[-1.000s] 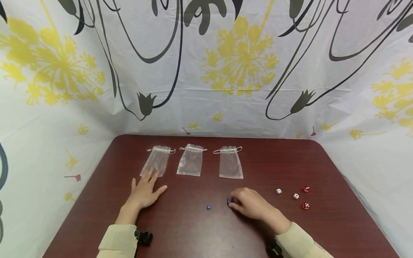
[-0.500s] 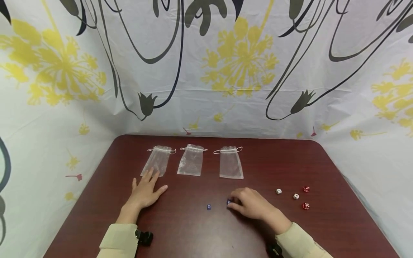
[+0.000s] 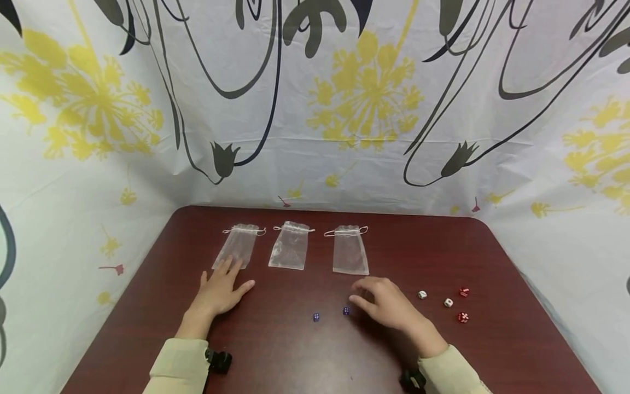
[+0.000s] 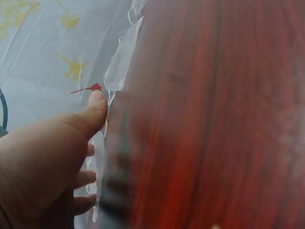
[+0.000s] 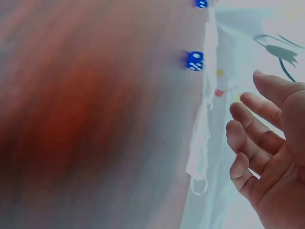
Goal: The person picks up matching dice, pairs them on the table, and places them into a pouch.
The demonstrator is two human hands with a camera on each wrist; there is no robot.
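Note:
Two blue dice rest on the table in the head view: a left blue die (image 3: pixel 316 317) and a right blue die (image 3: pixel 346 311). Just right of the latter hovers my right hand (image 3: pixel 386 303), fingers loosely bent and holding nothing. The right wrist view shows that blue die (image 5: pixel 195 61) apart from the fingertips (image 5: pixel 237 131). My left hand (image 3: pixel 214 295) lies spread on the table, its fingertips on the lower end of the left sheer drawstring bag (image 3: pixel 241 243). A middle bag (image 3: pixel 289 249) and a right bag (image 3: pixel 350 254) lie flat beside it.
Right of my right hand sit two white dice, one nearer (image 3: pixel 422 294) and one farther right (image 3: pixel 448 302). Beyond them are two red dice, an upper one (image 3: pixel 464 291) and a lower one (image 3: pixel 463 317). A patterned cloth (image 3: pixel 295 120) hangs behind the dark table (image 3: pixel 275 355).
My right hand has let go of the right blue die and lifted slightly up and away from it. The left hand stays in place on the bag.

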